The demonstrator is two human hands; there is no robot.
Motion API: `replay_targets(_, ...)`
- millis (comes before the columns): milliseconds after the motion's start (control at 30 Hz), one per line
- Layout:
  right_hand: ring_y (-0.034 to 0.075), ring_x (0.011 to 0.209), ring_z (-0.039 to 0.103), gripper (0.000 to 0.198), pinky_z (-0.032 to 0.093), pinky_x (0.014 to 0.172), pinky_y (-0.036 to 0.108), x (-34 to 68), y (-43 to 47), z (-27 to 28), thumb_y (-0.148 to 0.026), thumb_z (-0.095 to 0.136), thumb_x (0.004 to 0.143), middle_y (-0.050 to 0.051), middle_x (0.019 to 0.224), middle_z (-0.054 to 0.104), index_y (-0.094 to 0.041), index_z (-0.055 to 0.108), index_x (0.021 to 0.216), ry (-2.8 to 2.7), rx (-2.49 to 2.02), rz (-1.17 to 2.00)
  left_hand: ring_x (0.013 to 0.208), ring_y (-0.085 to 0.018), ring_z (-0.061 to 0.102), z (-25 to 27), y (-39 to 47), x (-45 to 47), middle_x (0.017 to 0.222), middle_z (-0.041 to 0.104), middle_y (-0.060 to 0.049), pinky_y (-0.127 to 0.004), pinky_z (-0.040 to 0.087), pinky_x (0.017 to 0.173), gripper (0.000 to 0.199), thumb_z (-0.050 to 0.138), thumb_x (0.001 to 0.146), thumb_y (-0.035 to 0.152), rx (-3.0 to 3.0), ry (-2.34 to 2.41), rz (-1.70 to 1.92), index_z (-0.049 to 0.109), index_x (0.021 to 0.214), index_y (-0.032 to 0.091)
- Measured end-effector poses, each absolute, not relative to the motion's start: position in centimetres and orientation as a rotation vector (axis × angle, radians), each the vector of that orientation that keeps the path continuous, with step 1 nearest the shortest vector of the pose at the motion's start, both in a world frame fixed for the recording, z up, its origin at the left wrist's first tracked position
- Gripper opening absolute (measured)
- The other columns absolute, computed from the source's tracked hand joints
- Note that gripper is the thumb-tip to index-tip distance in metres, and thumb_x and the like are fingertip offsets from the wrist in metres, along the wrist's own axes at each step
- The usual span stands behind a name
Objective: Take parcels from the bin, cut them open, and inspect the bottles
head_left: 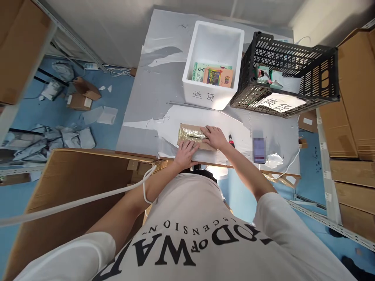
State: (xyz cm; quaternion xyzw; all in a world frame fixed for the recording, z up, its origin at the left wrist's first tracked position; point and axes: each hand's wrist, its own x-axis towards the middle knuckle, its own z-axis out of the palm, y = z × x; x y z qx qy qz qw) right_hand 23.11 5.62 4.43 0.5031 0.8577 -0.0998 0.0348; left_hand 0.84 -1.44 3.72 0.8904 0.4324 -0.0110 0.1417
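A small cardboard box (pixel 187 130) lies on the table near its front edge, with shiny clear tape over its top and a dark slit along the middle. My left hand (pixel 186 153) rests on the box's near left side, fingers spread and laid over it. Across the right end lies my right hand (pixel 216 137), its fingers stretched out on the top. Just right of that hand is a red and black utility knife (pixel 231 141). A phone (pixel 259 150) with a blurred screen sits farther right.
Behind the box stand a white foam box (pixel 205 93) holding colourful packets and a black plastic crate (pixel 288 105) with small packages. A large open carton (pixel 88 183) is at my left. A white cable (pixel 88 202) crosses my left forearm. Stacked cartons (pixel 351 171) are at right.
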Motion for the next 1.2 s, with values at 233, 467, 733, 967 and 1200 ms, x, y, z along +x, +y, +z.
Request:
replay_targets(233,0.034,0.105,0.055,0.053,0.041,0.085,0.046,21.8,5.9,5.5,-0.014,0.026,0.094,0.029,0.134,0.048,-0.008,0.029,0.147,2.466,1.429,-0.114,0.137,-0.038,0.032,3.6,-1.5,0.8,0.148,0.041,-0.017,-0.056,0.015,0.115,0.090,0.069,0.071,0.057,2.562,1.254,-0.022,0.038,0.147,0.020)
replay_targets(467,0.026,0.087,0.064,0.044,0.042,0.072,0.031,22.6,11.3,8.4,-0.020,0.046,0.092,0.017,0.104,0.067,-0.015,0.044,0.136,2.357,1.292,-0.536,0.135,-0.038,0.032,3.4,-1.3,0.6,0.146,0.041,-0.019,-0.057,0.014,0.115,0.094,0.071,0.069,0.056,2.579,1.197,0.018,0.036,0.148,0.019)
replay_targets(733,0.020,0.094,0.058,0.027,0.040,0.077,0.026,24.0,15.1,9.0,-0.028,0.040,0.098,0.010,0.111,0.067,-0.017,0.062,0.109,2.285,1.520,-1.071,0.136,-0.038,0.031,3.5,-0.8,0.7,0.146,0.041,-0.019,-0.057,0.014,0.115,0.097,0.073,0.069,0.055,2.596,1.175,0.017,0.034,0.150,0.020)
replay_targets(967,0.019,0.086,0.059,0.032,0.043,0.072,0.028,24.4,16.9,8.8,-0.029,0.033,0.099,0.011,0.111,0.067,-0.017,0.059,0.111,2.173,1.621,-1.145,0.139,-0.038,0.029,3.5,-1.0,0.2,0.150,0.036,-0.018,-0.057,0.016,0.114,0.093,0.071,0.072,0.051,2.586,1.225,0.023,0.032,0.151,0.021)
replay_targets(1200,0.029,0.104,0.061,0.044,0.042,0.080,0.034,19.9,13.2,11.4,-0.028,0.046,0.092,0.016,0.126,0.060,-0.019,0.046,0.135,2.467,1.310,-0.313,0.133,-0.037,0.038,4.2,0.7,0.7,0.148,0.040,-0.019,-0.052,0.026,0.110,0.087,0.063,0.078,0.058,2.525,1.303,0.112,0.035,0.149,0.017)
